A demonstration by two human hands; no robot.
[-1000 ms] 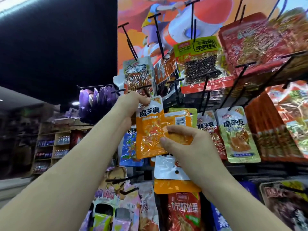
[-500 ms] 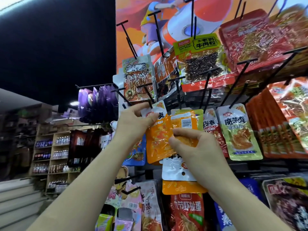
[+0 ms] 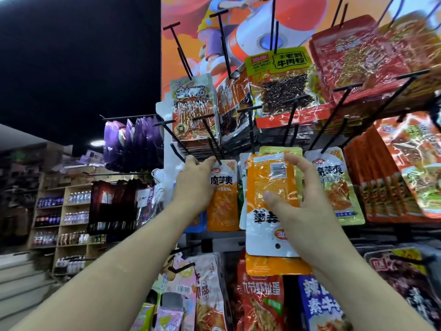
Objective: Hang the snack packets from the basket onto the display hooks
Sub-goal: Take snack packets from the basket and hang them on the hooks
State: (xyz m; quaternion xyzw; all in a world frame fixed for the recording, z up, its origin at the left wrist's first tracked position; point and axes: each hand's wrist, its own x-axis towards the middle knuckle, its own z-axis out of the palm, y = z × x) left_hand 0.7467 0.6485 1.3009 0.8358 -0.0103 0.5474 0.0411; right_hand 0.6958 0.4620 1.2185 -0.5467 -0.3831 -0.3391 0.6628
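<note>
Up close against a crowded snack rack, I see two bare arms reaching up from the bottom of the view. The left hand (image 3: 194, 187) pinches the top left corner of a flat, glossy orange plastic snack packet (image 3: 223, 201). Its thumb and forefinger are closed on the packet's white header, right at the tip of a thin black wire display hook (image 3: 214, 146). The packet hangs upright just beside the hand; I cannot tell whether its hole is already on the hook.

The right hand (image 3: 310, 218) holds a loose stack of matching orange packets (image 3: 267, 177), turned upside down, with the backs and a barcode facing me. Its thumb (image 3: 274, 199) presses across the front of the stack and the fingers are spread wide behind it, so the hand is clamped on the stack rather than curled tight. The punched hole (image 3: 277, 246) in the front packet's white header sits near the bottom edge. The basket is out of view.

I judge these packets light, thin and floppy, with slick film that lets one slide off another. The sealed header is probably the stiffest part, so I would take each one by the corner beside the hole, leaving the hole free for the hook tip. Squeezing the soft middle risks bending the packet and dropping the others.
</note>
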